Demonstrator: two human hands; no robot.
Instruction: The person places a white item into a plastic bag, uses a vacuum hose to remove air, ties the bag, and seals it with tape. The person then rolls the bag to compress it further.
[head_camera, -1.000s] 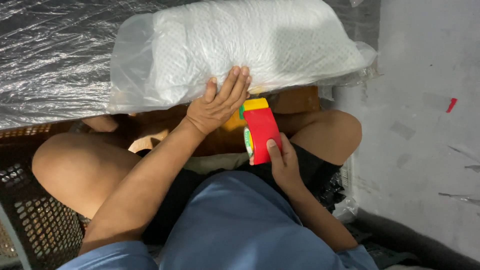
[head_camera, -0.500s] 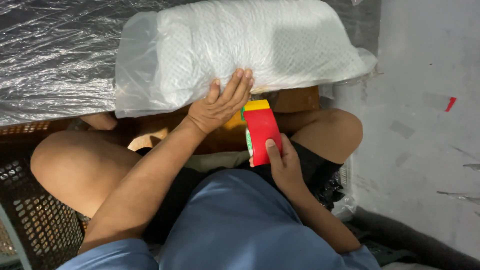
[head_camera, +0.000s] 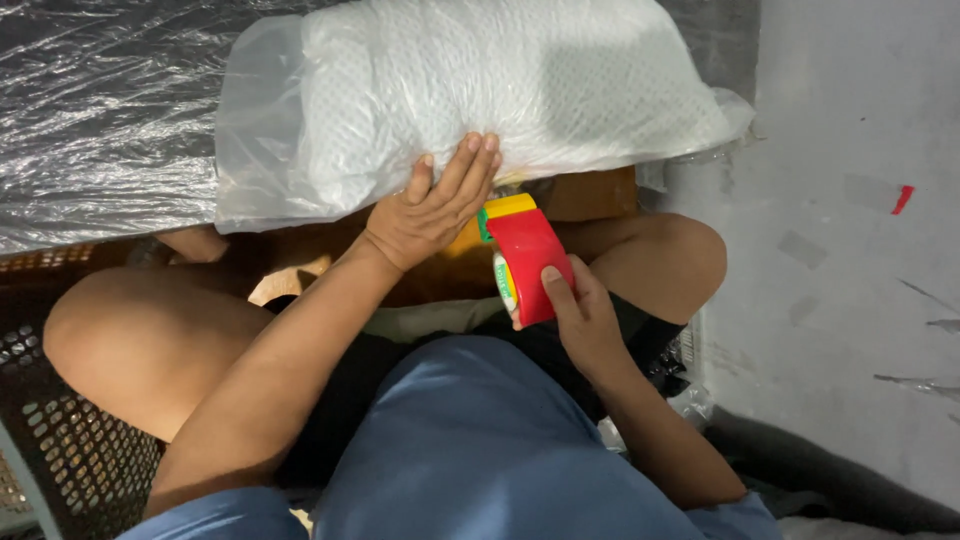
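A big white padded bundle in a clear plastic bag (head_camera: 480, 90) lies across the top of the head view. My left hand (head_camera: 430, 205) rests flat on its near edge, fingers spread and pressing down. My right hand (head_camera: 580, 315) grips a red tape dispenser (head_camera: 527, 258) with a yellow front end, its tip touching the bag's lower edge just right of my left fingers. A brown cardboard piece (head_camera: 590, 195) shows under the bundle.
I sit cross-legged with bare knees (head_camera: 130, 330) on each side. A dark perforated plastic crate (head_camera: 60, 450) is at lower left. Crinkled clear plastic sheet (head_camera: 100, 110) covers the upper left. Grey floor (head_camera: 850, 250) with a red mark lies to the right.
The plastic-wrapped bundle has shifted slightly to the right. Both hands and the tape dispenser have stayed nearly in place at its lower edge.
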